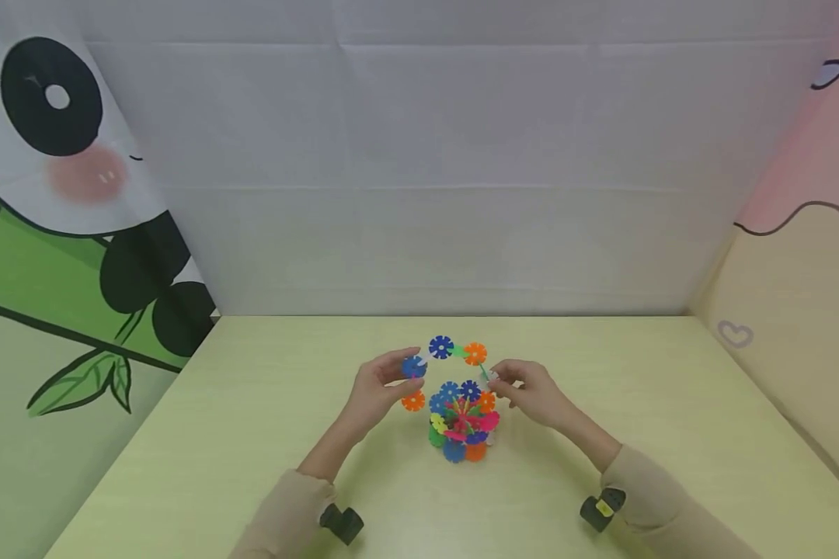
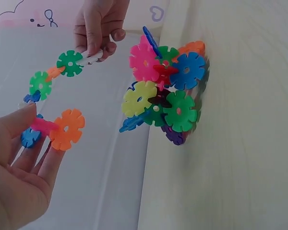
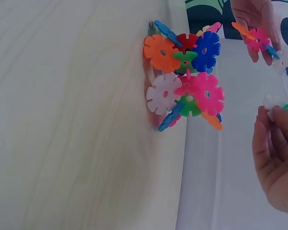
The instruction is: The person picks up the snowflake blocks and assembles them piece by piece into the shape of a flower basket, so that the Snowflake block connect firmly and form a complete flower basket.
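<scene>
A chain of interlocking plastic snowflake discs (image 1: 441, 347) arches between my two hands above the table. With fingers and thumb, my left hand (image 1: 381, 386) grips a blue disc (image 1: 414, 366) near one end; an orange disc (image 1: 413, 401) hangs beyond it. My right hand (image 1: 531, 390) pinches a white disc (image 3: 274, 102) at the other end. Below the chain, a cluster of joined snowflake discs (image 2: 180, 111) in many colours stands on the table, touched by neither hand.
The pale wooden table (image 1: 252, 435) spreads around the cluster. A white cloth backdrop (image 1: 419, 186) rises behind it. Printed cartoon panels flank both sides, with a panda (image 1: 77, 155) at left and a pink figure (image 1: 811, 163) at right.
</scene>
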Motion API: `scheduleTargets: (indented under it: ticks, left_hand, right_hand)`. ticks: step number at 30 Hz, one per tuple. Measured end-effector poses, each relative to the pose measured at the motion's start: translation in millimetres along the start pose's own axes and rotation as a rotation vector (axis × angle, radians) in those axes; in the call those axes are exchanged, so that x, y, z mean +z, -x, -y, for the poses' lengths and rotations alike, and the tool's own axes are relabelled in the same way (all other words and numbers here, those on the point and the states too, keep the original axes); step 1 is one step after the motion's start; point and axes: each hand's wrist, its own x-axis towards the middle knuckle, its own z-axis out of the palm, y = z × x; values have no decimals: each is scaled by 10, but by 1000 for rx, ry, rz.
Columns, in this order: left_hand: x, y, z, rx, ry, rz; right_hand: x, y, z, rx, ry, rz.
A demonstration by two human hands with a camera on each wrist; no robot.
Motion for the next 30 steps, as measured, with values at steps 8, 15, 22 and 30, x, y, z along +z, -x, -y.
scheduleTargets:
  ticks: [8,15,22,30]
  left_hand:
    - [-3,-57,185,-67,-98,68]
    - [60,-133,339,-17,-126,73]
    - [79,-143,414,-28,-171,55]
    - [113,-117,396,27,-246,59]
  right_hand:
    - [-14,85,-22,61,-27,-108]
    - [-8,189,-55,106,-28,-107]
    - [4,294,-57,89,-2,-98]
    - [25,419,-77,115,54,-87]
